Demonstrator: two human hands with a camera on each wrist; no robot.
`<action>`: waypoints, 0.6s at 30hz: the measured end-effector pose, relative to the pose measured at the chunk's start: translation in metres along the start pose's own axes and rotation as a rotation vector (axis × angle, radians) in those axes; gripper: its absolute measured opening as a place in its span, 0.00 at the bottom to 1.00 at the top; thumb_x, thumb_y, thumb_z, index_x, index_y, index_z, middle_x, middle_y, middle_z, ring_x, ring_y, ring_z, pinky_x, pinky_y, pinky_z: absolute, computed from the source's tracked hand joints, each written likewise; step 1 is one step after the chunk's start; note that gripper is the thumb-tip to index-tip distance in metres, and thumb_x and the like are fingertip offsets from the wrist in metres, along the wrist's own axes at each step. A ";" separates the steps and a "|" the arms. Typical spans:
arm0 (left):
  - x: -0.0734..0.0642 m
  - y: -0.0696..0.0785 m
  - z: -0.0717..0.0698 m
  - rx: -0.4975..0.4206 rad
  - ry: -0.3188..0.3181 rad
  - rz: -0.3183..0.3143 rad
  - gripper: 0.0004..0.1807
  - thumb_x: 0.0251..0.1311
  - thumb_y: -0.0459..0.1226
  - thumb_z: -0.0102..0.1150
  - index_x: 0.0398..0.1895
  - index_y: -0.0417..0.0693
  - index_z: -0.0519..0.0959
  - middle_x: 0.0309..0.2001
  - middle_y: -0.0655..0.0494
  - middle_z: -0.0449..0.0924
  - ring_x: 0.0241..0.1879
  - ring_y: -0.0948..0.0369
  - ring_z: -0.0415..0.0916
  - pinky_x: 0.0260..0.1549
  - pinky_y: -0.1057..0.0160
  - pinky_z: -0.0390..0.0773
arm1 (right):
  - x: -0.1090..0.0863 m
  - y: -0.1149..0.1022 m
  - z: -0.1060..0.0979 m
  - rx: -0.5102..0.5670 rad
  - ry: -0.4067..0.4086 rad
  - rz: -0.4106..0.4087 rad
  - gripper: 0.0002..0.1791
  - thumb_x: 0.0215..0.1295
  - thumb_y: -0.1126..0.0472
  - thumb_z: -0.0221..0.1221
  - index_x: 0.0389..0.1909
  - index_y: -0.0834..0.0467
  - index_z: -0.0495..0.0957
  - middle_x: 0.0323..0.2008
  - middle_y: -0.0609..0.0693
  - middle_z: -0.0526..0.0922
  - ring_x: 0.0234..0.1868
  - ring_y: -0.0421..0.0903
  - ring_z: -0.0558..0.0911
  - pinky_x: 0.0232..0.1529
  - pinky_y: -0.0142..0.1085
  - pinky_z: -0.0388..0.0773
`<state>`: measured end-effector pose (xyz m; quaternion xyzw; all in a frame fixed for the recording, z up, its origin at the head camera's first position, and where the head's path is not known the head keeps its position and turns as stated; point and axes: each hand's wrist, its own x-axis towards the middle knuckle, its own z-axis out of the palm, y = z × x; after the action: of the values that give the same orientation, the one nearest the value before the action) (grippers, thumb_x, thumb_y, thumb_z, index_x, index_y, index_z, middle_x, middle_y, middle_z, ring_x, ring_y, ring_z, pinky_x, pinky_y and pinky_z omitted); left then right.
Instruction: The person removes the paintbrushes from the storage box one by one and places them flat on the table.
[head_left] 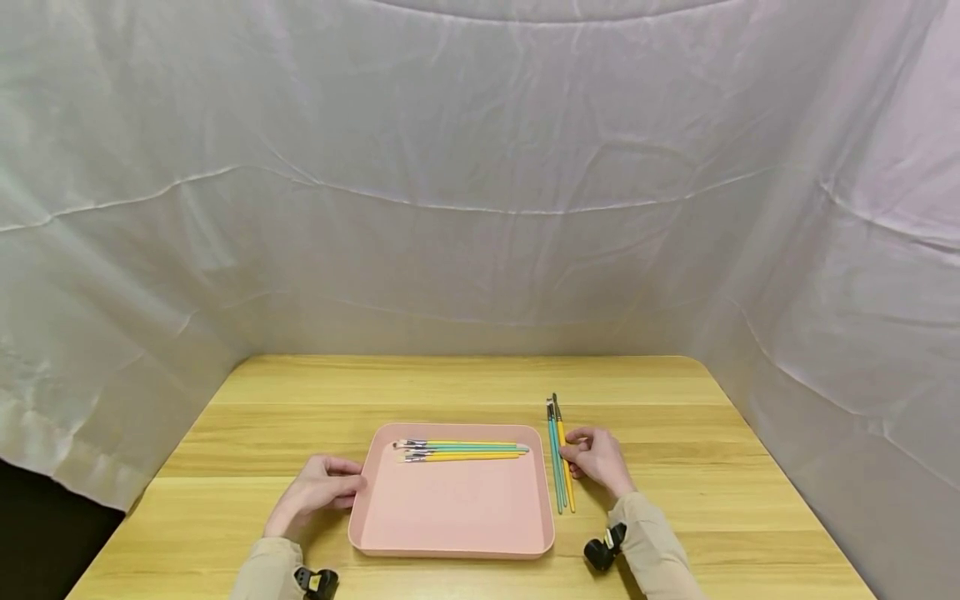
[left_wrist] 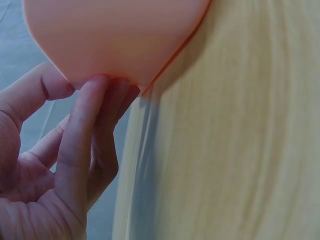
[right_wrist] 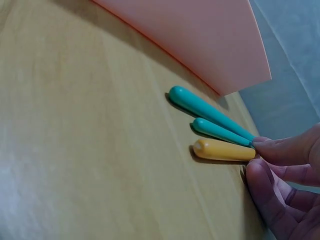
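A shallow pink tray (head_left: 450, 521) lies on the table, with several yellow and teal paintbrushes (head_left: 465, 457) side by side in its far part. At the tray's left wall is my left hand (head_left: 318, 487); in the left wrist view its thumb and fingers (left_wrist: 82, 130) pinch the rim. To the right of the tray lie two teal paintbrushes (head_left: 557, 475) and a yellow paintbrush (head_left: 571, 495), bristles pointing away from me. My right hand (head_left: 597, 460) pinches the yellow one between thumb and index finger, as the right wrist view shows. Its thumb (right_wrist: 280, 150) is close against the teal handles.
The wooden table (head_left: 300, 417) extends around the tray on every side. Grey cloth (head_left: 480, 250) hangs behind it and along both sides. A dark area (head_left: 45, 525) shows at the lower left. Small black cameras (head_left: 600, 552) are strapped to both wrists.
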<state>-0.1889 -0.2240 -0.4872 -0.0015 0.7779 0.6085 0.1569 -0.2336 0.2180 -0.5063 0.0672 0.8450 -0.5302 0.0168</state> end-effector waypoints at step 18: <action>0.000 -0.002 0.001 -0.023 0.013 0.000 0.23 0.58 0.28 0.62 0.52 0.15 0.74 0.33 0.54 0.86 0.32 0.65 0.83 0.33 0.67 0.88 | -0.002 0.008 0.001 0.072 0.042 -0.054 0.12 0.63 0.70 0.64 0.46 0.72 0.80 0.21 0.52 0.80 0.18 0.41 0.77 0.18 0.30 0.79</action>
<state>-0.1887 -0.2233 -0.4892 -0.0073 0.7720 0.6172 0.1519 -0.2303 0.2202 -0.5133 0.0560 0.8270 -0.5591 -0.0175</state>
